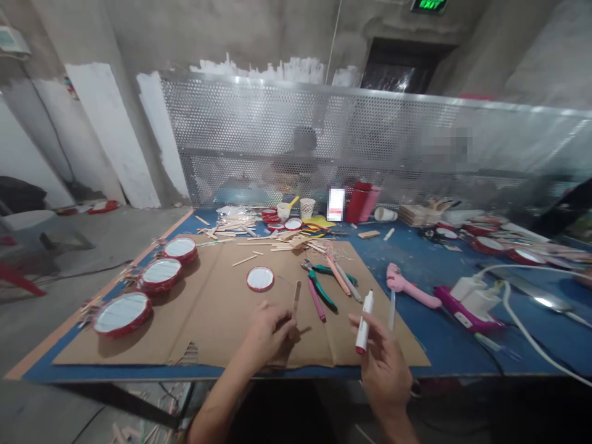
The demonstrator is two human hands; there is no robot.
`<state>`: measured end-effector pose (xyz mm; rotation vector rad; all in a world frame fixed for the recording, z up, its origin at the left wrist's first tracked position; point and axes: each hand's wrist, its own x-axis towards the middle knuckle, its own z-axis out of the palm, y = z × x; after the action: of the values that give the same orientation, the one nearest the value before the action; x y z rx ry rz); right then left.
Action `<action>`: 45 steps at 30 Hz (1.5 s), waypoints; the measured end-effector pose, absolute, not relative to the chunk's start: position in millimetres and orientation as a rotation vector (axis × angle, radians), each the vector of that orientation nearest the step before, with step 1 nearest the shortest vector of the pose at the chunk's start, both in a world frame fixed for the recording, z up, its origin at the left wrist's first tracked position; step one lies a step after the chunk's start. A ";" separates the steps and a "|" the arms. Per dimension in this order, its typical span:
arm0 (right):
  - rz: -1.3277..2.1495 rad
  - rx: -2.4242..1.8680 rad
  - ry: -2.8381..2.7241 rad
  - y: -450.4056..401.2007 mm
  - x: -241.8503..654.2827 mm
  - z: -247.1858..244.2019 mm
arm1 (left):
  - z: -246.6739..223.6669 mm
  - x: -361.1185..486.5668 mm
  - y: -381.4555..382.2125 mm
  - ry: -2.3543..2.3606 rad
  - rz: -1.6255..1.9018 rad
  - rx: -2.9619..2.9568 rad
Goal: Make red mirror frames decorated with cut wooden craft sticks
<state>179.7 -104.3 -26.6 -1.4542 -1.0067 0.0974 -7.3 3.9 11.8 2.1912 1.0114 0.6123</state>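
Note:
My left hand [271, 330] pinches a short wooden stick [296, 299], which stands up from its fingertips above the cardboard sheet [213, 327]. In my right hand [383, 357] is a white marker [365, 322] with a red end pointing down. A small round white disc with a red rim [259, 279] lies on the cardboard just beyond my left hand. Between the hands and farther back are a pink pen [317, 300] and teal-handled pliers [324, 290].
Several red-rimmed round pieces [123, 313] line the left side. Behind are loose sticks [235, 225], paper cups [307, 208] and a lit phone [336, 204]. A pink glue gun [411, 287] and a purple power strip [462, 311] with white cables sit at the right.

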 end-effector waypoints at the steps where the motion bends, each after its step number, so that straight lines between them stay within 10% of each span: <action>1: 0.099 -1.483 -0.939 -103.5 181.1 -27.9 | 11.5 -7.5 4.1 1.006 0.611 2.199; 12: 0.183 -0.892 -0.448 -91.7 177.6 -1.9 | 13.0 -7.9 4.6 0.978 0.628 2.203; 45: 0.304 -1.175 -0.631 -83.7 150.9 -1.9 | 12.2 -8.2 7.6 1.023 0.579 2.271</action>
<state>150.9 -83.7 -1.9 -1.1748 -0.6312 0.3038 -8.2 7.6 12.2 2.2707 1.0227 0.5794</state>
